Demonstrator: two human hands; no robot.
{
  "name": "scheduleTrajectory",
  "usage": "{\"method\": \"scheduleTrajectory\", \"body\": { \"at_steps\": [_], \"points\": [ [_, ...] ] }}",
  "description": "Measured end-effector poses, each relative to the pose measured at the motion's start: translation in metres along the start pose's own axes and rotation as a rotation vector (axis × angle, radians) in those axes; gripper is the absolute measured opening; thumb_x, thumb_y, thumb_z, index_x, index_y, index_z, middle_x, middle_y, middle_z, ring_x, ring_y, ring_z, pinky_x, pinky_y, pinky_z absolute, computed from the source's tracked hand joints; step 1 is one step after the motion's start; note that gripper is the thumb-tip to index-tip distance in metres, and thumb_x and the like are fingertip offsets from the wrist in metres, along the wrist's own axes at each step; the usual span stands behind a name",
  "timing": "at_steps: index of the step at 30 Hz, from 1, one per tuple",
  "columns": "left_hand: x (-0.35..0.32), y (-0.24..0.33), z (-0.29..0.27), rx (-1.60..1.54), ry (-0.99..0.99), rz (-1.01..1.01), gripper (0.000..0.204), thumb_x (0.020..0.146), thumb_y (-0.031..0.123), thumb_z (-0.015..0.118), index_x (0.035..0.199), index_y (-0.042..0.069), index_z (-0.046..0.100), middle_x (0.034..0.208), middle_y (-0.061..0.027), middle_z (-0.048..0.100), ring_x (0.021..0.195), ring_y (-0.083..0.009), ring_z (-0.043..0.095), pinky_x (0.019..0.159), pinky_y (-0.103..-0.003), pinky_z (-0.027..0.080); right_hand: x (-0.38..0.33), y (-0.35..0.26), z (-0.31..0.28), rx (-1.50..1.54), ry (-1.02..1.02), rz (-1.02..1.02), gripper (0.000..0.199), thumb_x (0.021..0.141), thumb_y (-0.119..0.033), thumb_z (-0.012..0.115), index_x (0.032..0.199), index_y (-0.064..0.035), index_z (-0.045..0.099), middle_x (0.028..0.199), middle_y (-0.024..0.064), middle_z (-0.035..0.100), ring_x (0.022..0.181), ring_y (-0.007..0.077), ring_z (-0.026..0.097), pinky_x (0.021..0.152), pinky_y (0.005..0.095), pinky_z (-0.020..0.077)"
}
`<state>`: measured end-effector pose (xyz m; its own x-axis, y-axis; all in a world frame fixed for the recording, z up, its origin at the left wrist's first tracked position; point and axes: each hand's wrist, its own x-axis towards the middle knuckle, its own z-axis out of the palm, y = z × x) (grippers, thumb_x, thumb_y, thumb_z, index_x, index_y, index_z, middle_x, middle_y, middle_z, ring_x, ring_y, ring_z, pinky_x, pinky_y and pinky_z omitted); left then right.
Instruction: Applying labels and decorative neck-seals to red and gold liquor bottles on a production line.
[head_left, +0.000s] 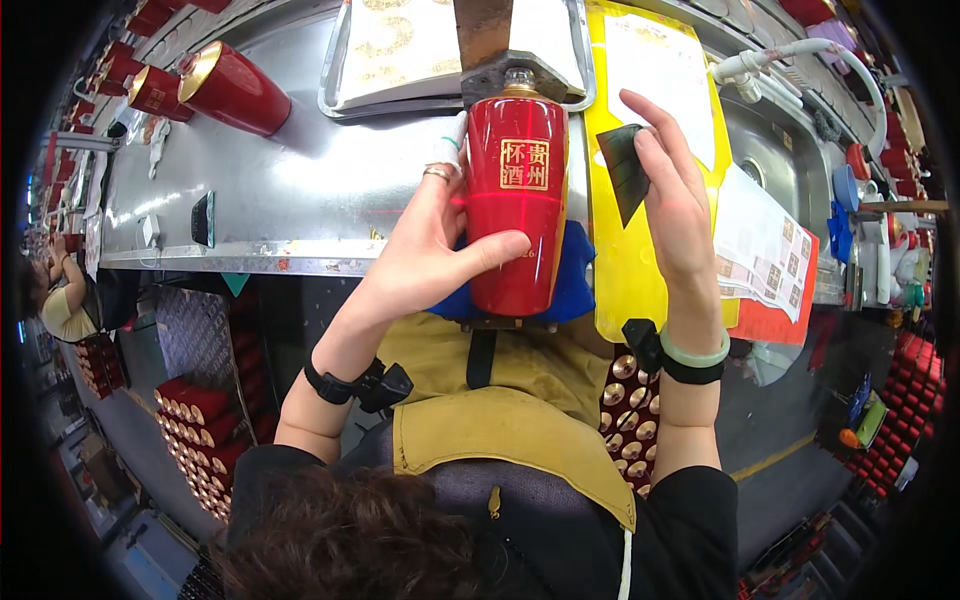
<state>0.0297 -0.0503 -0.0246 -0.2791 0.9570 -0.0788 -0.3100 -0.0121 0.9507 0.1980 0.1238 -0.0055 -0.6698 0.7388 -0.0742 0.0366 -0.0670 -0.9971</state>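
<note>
A glossy red bottle [518, 220] with a gold square emblem lies in front of me, its clear neck against a dark metal bracket [540, 78]. My left hand [415, 250] is closed on the bottle's left side, with the thumb across its front; white tape wraps one finger. Between the thumb and fingers of my right hand [680, 215] is a thin black flat scraper-like piece [624, 172], held apart from the bottle, to its right. Blue cloth [576, 272] shows under the bottle's lower end. Red light lines cross the bottle.
Red bottles [238, 92] stand at the left on the steel bench [330, 190]. A tray [333, 95] holds printed sheets. To the right are a yellow board [615, 270], label sheets [765, 240] and a sink [800, 145]. Another person [66, 290] is at far left.
</note>
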Motion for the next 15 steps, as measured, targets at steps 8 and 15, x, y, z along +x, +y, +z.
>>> {"method": "scheduleTrajectory", "body": {
  "at_steps": [8, 15],
  "points": [
    [0.002, 0.002, 0.002, -0.054, -0.011, 0.030, 0.101, 0.090, 0.004, 0.078, 0.161, -0.002, 0.006, 0.156, -0.0185, 0.034, 0.139, -0.0243, 0.047, 0.117, -0.042, 0.042, -0.002, 0.002, -0.005, -0.054, 0.026, -0.074, 0.038, 0.106, -0.013, 0.048, 0.142, -0.0040, 0.054, 0.111, 0.0068, 0.062, 0.100, 0.0113, 0.058, 0.090, 0.0265, 0.0481],
    [-0.002, 0.002, -0.008, -0.093, -0.053, -0.036, 0.072, 0.111, 0.049, 0.034, 0.163, 0.003, 0.013, 0.164, -0.0196, 0.032, 0.147, -0.0289, 0.041, 0.120, -0.044, 0.034, -0.005, -0.013, 0.016, -0.772, -0.074, -0.997, 0.023, 0.078, 0.004, 0.069, 0.095, -0.0091, 0.078, 0.093, 0.0039, 0.075, 0.092, 0.0194, 0.067, 0.080, 0.0305, 0.0497]
  ]
}}
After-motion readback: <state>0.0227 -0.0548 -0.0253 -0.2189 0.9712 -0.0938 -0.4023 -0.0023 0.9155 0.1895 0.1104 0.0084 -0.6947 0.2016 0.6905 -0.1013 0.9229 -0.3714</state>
